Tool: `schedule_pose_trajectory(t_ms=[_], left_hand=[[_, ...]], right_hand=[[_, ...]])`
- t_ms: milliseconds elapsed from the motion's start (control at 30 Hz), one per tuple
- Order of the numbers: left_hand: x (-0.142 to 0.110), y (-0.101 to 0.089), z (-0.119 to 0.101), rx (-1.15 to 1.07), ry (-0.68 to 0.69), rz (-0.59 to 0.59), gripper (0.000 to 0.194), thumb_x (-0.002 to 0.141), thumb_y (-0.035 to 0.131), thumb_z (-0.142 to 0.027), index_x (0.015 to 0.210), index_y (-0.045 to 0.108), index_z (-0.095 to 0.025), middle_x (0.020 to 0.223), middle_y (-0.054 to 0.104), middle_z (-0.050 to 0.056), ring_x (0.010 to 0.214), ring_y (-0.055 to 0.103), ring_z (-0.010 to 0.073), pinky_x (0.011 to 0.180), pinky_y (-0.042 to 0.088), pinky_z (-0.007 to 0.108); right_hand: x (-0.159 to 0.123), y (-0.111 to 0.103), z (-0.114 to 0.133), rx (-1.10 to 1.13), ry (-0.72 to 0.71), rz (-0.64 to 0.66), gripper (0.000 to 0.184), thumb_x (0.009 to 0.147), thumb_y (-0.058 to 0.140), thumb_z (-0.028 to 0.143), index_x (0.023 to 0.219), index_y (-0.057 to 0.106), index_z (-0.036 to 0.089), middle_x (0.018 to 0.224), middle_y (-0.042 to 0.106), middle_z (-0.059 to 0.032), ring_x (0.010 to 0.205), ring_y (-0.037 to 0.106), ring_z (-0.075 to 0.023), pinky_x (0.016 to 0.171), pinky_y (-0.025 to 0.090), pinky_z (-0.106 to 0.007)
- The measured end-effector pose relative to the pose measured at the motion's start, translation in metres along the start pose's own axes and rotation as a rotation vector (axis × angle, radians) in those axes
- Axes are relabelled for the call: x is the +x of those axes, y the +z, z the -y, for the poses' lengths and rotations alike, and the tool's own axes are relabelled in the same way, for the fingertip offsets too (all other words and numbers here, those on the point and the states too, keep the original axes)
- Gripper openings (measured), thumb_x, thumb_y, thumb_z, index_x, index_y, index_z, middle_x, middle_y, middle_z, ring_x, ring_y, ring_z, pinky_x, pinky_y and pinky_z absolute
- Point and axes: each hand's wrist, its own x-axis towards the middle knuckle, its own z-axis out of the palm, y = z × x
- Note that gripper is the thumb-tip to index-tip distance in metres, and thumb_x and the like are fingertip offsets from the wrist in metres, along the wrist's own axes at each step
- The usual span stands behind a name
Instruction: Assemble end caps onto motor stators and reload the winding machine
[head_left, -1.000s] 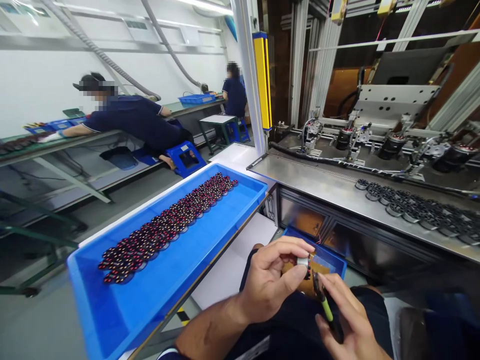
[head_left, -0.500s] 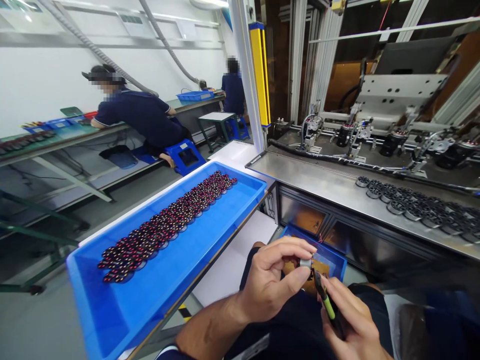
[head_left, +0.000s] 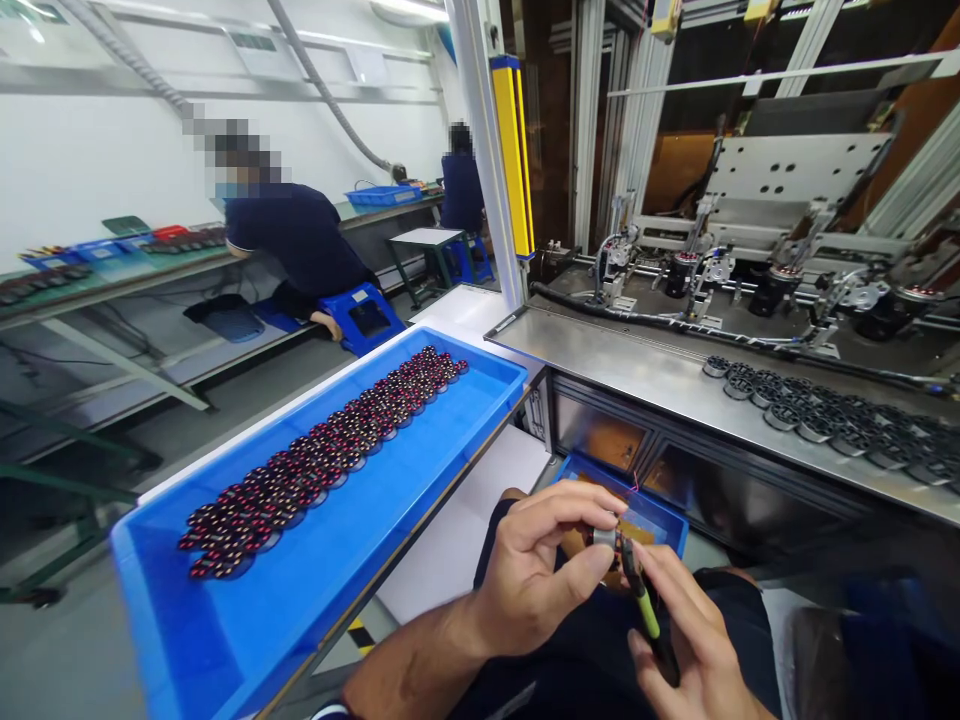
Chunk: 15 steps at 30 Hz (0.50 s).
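- Left hand (head_left: 536, 580) at 6 o'clock low in the view, thumb and fingers pinched shut around a small round metal part (head_left: 604, 538) held over the lap.
- Right hand (head_left: 694, 650) at 5 o'clock, curled closed on a green-handled tool (head_left: 646, 618), tool tip touching the small round metal part (exact contact point too small to make out).
- Small blue bin (head_left: 660, 516) just behind both hands, toward 12 o'clock of them, tucked under the steel desk (head_left: 645, 372).
- Large blue tray (head_left: 390, 490) at 9 o'clock of the hands, carrying a long diagonal band of dark wound coils (head_left: 330, 450).
- Row of dark ring parts (head_left: 817, 415) on the steel desk at 2 o'clock, machine fixtures (head_left: 750, 270) beyond them.
- Yellow post (head_left: 514, 150) at 12 o'clock, upright.
- Two people in dark shirts at 10 and 11 o'clock, well apart from the hands: nearer person (head_left: 300, 240) at a long green desk (head_left: 112, 275), farther person (head_left: 461, 190) by a blue stool (head_left: 367, 315).
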Motion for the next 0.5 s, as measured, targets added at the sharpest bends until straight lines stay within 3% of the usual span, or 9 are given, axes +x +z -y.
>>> schedule_pose_trajectory(t_ms=[300,500], left_hand=[[0.001,-0.001,0.000,0.029,0.017,0.016,0.025,0.084,0.067,-0.011,0.106,0.071,-0.021,0.107,0.072,0.010,0.100,0.066,0.0229,0.091,0.053,0.037],[-0.004,-0.006,0.003,0.174,0.103,0.063,0.034,0.081,0.068,-0.013,0.113,0.066,-0.022,0.127,0.062,0.014,0.113,0.062,0.0276,0.094,0.052,0.041]], right_hand=[[-0.002,0.000,0.000,-0.021,-0.012,-0.028,0.072,0.084,0.049,0.005,0.150,0.037,0.029,0.103,0.070,-0.0076,0.096,0.071,-0.0232,0.069,0.061,-0.026],[-0.016,-0.004,-0.008,-0.147,0.062,-0.099,0.061,0.083,0.055,0.011,0.143,0.049,0.023,0.117,0.072,-0.0106,0.094,0.074,-0.0237,0.080,0.063,-0.028]])
